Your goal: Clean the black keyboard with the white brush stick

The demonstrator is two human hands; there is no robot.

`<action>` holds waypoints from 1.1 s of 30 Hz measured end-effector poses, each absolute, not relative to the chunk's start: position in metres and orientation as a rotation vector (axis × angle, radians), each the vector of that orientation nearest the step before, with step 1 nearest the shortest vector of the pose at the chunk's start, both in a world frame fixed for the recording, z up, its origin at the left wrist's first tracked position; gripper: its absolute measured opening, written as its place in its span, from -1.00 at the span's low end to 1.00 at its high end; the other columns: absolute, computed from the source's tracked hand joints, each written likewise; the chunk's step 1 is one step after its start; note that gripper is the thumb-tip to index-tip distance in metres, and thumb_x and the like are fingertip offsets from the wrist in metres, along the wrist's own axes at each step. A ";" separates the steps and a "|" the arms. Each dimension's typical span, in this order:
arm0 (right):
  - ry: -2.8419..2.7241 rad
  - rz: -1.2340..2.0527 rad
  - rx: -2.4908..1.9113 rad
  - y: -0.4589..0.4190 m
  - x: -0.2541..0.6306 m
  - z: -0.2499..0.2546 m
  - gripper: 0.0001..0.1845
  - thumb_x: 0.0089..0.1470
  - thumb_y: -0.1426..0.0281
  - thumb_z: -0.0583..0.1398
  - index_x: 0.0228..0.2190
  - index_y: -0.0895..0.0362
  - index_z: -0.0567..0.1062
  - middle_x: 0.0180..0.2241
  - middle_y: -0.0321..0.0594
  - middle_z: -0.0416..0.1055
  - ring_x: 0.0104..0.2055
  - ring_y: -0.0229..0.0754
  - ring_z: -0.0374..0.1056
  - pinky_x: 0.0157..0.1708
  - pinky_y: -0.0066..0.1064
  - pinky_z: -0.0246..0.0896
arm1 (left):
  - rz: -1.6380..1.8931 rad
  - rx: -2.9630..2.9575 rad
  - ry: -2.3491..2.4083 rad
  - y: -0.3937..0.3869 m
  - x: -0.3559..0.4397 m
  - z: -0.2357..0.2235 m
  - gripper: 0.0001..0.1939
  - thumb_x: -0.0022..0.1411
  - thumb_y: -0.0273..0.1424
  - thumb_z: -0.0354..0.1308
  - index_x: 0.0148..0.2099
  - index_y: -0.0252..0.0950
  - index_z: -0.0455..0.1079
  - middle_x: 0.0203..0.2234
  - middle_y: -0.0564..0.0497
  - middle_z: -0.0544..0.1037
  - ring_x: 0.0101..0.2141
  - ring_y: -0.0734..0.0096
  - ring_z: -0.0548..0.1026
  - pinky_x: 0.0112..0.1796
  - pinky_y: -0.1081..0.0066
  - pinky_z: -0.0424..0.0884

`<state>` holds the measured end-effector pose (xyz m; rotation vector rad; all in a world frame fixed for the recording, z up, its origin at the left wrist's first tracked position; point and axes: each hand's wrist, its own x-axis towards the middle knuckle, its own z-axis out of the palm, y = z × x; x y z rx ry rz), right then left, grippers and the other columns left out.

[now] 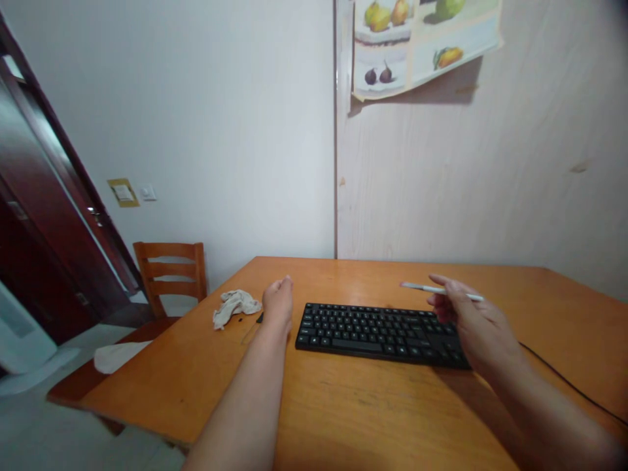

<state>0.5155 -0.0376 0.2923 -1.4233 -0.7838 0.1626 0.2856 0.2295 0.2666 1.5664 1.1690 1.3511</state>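
Observation:
My right hand [468, 314] pinches a small paintbrush [434, 289] with a white handle, a metal collar and a reddish tip pointing left. It hovers over the right end of a black keyboard [363, 330], which lies lengthwise across the wooden table. Left of the keyboard is my left hand [278, 304], its fingers curled closed; what they hold, if anything, is hidden. Right beside it shows a small black piece with thin wire [260, 318], partly covered by the hand. A crumpled greyish cloth [236, 306] lies farther left, with a tiny dark bit near it.
The table [363, 418] reaches back to the wall. A black cable [569, 379] trails off to the right. At the left stands a wooden chair [171, 275], and a pale cloth [120, 356] lies by the table's left edge. A fruit poster [383, 55] hangs above.

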 end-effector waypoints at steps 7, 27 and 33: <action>-0.521 0.241 -1.143 -0.043 0.543 0.297 -0.65 0.10 0.11 0.25 -0.29 0.15 0.60 -0.48 -0.23 0.47 -0.48 -0.34 0.33 -0.54 -0.60 0.25 | 1.163 1.481 0.961 0.218 0.288 0.244 -0.50 0.21 0.02 0.06 -0.27 -0.37 0.47 -0.35 -0.12 0.59 -0.30 0.31 0.55 -0.22 0.35 0.45; 0.068 0.157 -1.209 -0.044 0.626 0.258 -0.92 0.04 0.48 0.18 -0.47 0.21 0.47 -0.65 -0.33 0.38 -0.70 -0.40 0.27 -0.75 -0.68 0.21 | 0.941 1.228 0.761 0.214 0.292 0.250 -0.25 0.35 0.14 -0.27 -0.05 -0.39 0.47 0.10 -0.30 0.48 0.13 0.13 0.44 0.22 0.18 0.18; 0.020 0.176 -1.228 -0.044 0.633 0.251 -0.93 0.03 0.51 0.17 -0.48 0.20 0.42 -0.66 -0.36 0.36 -0.72 -0.42 0.24 -0.74 -0.71 0.21 | 0.928 1.207 0.752 0.210 0.292 0.253 -0.24 0.34 0.16 -0.27 -0.05 -0.38 0.47 0.09 -0.29 0.49 0.11 0.15 0.45 0.22 0.21 0.17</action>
